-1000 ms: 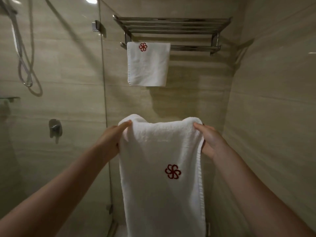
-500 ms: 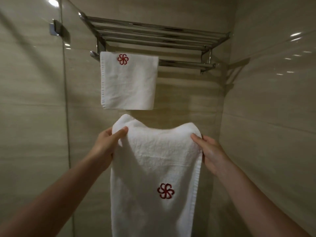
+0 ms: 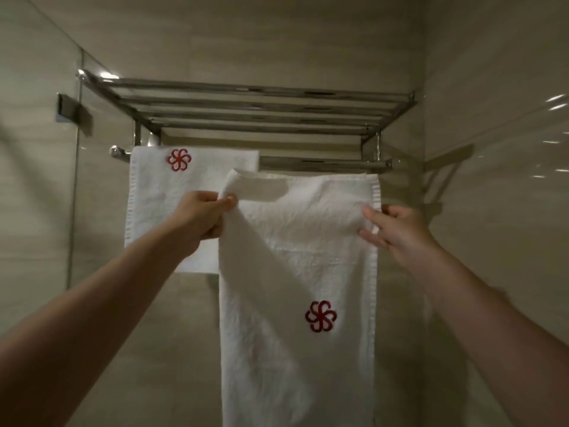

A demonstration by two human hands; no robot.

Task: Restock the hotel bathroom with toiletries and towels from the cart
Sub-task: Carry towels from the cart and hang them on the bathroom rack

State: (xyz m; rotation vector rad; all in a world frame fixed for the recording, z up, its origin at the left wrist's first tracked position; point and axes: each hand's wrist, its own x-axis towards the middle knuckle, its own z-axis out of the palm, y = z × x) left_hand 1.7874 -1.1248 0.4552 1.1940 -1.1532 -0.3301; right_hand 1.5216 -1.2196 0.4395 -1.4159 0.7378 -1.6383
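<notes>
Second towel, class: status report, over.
Left hand pinches second towel at top corner; right hand grips its right edge. Top edge just below rail, not yet draped. Overlaps hung towel.

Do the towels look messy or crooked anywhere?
Yes, a little. The long white towel with a red flower logo, gripped by the left hand and right hand, has a rumpled top left corner overlapping the small white hung towel on the steel rack. It isn't hung straight yet.

Left forearm (image 3: 107,303) sits at the lower left of the frame, right forearm (image 3: 492,318) at the lower right. Both are totally bare right down to the left hand (image 3: 200,215) and right hand (image 3: 397,232), which are bare too.
</notes>
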